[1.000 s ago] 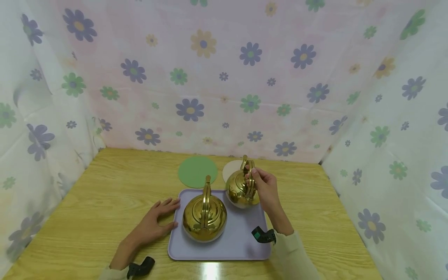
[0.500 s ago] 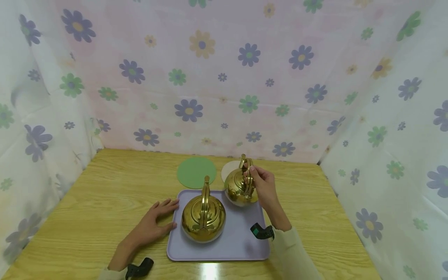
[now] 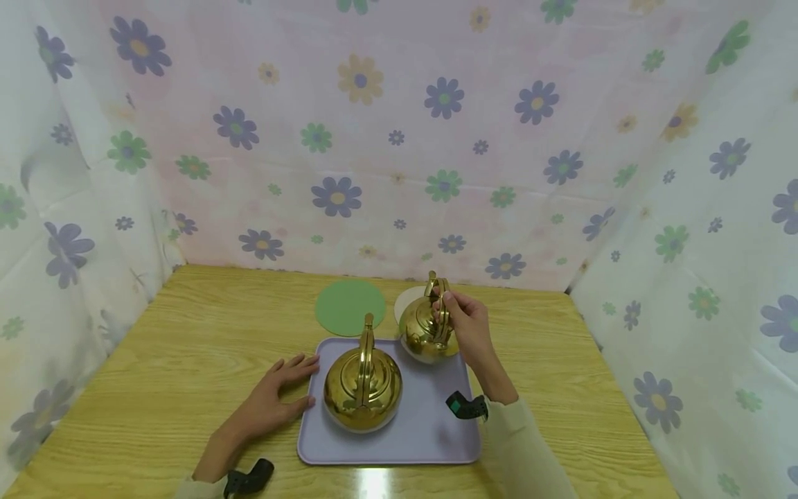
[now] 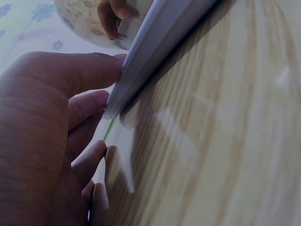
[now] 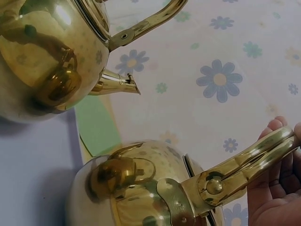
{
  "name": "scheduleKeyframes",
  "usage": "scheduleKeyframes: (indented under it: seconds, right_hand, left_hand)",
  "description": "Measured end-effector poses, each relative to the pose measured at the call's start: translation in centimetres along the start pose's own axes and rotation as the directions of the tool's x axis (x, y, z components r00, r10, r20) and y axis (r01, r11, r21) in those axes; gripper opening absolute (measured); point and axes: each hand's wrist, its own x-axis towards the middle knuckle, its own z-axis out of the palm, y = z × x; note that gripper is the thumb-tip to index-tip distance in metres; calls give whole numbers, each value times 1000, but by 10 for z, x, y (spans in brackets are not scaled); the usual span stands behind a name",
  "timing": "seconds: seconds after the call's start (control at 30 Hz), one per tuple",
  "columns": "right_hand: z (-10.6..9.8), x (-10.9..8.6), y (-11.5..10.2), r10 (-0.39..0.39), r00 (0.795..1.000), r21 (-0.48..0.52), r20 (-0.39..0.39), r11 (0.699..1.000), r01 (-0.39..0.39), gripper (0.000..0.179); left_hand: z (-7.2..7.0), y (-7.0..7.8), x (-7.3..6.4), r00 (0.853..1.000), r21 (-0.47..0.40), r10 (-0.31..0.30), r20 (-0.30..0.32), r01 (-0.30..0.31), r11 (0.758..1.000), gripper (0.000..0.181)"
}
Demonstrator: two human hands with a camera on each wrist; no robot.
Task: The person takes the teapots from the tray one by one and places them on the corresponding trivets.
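My right hand (image 3: 469, 322) grips the handle of the smaller gold kettle (image 3: 419, 339), which is over the back right corner of the lavender tray (image 3: 430, 443). In the right wrist view, fingers wrap the kettle's handle (image 5: 256, 157). A larger gold kettle (image 3: 355, 402) stands upright on the tray's left part, its spout pointing away. My left hand (image 3: 271, 395) touches the tray's left edge with fingers spread. In the left wrist view, the left thumb (image 4: 94, 70) rests against the tray's rim (image 4: 141, 61), and the other fingers lie beside it near the wood.
A green round mat (image 3: 350, 305) lies behind the tray. Next to it, a cream round mat (image 3: 405, 300) is partly hidden by the smaller kettle. The wooden table (image 3: 206, 333) is walled by flowered cloth (image 3: 374, 152) at the back and both sides.
My right hand has raised the smaller kettle slightly and shifted it a little away from me. My left hand and the larger kettle stay in place; the view has shifted slightly.
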Motion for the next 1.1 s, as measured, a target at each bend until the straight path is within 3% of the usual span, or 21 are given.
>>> scheduleKeyframes:
  seconds: [1.1]
  right_hand:
    - [2, 29, 1, -28, 1000, 22, 4, 999, 28, 40]
  left_hand:
    - [-1, 1, 0, 1000, -7, -13, 10, 13, 1000, 55]
